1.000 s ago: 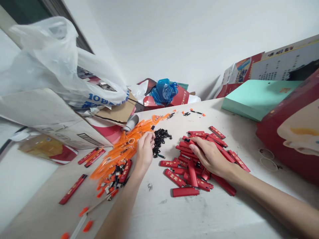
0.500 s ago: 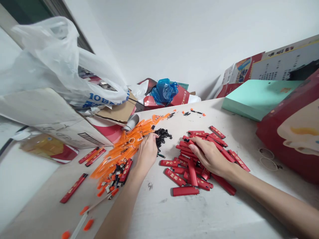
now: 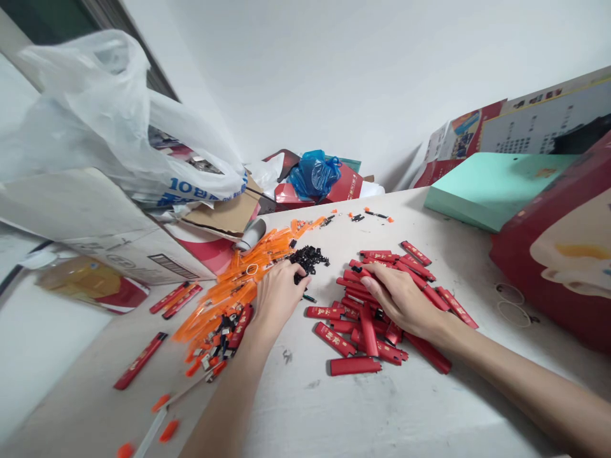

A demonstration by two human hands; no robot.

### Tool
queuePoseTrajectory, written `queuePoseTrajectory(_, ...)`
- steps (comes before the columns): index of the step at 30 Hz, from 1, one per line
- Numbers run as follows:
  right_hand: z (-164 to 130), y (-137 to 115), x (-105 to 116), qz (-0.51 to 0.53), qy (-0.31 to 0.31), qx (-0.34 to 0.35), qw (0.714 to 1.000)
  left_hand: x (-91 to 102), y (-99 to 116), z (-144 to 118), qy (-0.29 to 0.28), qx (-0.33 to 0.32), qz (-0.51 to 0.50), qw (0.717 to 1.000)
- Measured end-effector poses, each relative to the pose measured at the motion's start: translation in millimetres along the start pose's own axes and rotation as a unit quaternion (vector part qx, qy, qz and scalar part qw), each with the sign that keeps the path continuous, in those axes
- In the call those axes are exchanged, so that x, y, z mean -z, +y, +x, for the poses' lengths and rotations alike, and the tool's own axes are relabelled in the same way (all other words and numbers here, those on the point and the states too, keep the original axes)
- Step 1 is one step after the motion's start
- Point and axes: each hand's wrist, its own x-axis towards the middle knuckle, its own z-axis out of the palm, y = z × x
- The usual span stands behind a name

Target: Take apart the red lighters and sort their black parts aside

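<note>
Now your left hand pinches into the black parts mid-frame; your right hand lies curled, gripping a red lighter atop the red pile, orange strips crowding left.

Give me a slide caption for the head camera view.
Left hand reaches into small black parts; right hand rests on red lighters.

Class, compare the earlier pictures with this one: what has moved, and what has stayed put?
The left hand moved right, from the orange pieces onto the black parts. The right hand stayed resting on the red lighters; nothing else moved.
</note>
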Motion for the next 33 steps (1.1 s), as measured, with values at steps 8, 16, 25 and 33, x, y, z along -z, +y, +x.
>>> queuePoseTrajectory(8, 0.0, -4.1, -0.2, 0.024, 0.006, -0.019, 1.0, 15.2, 24.3, -1.2, -0.031, 0.031, -0.396, 0.917)
queuePoseTrajectory(16, -1.6, -24.1, 5.4, 0.16, 0.028, -0.1, 0.982, 8.9, 88.1, -42.3, -0.117, 0.052, -0.652, 0.747)
queuePoseTrajectory(25, -0.7, -22.9, 6.9, 0.183, 0.066, -0.027, 0.981, 6.4, 89.1, -43.8, -0.147, 0.138, -0.738, 0.644)
queuePoseTrajectory(33, 2.7, -19.7, 8.6, 0.261, 0.032, -0.074, 0.962, 6.1, 85.1, -40.4, -0.183, 0.167, -0.762, 0.598)
